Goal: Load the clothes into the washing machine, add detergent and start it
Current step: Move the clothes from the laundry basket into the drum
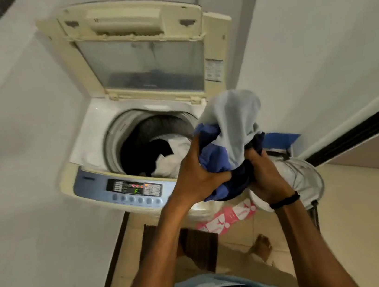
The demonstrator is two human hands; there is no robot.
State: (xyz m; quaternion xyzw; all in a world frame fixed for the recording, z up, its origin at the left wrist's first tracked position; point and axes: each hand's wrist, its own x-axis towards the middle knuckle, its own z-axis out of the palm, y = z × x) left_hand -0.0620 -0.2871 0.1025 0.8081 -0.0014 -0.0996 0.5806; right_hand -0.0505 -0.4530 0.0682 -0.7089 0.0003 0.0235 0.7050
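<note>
A cream top-loading washing machine [82, 148] stands in front of me with its lid [142, 60] raised against the back wall. Dark and white clothes [168, 156] lie inside the drum. Its blue control panel [131, 188] shows a lit display. Both hands grip a bundle of clothes [229, 137], pale grey, blue and navy, held above the machine's right front corner. My left hand [198, 176] clutches the blue part. My right hand [266, 176], with a black wristband, clutches the navy part.
A white mesh laundry basket [302, 176] stands on the floor to the right of the machine. A pink and white packet [228, 215] lies at the machine's foot. White walls close in on the left and right. My bare foot [261, 245] rests on the tiled floor.
</note>
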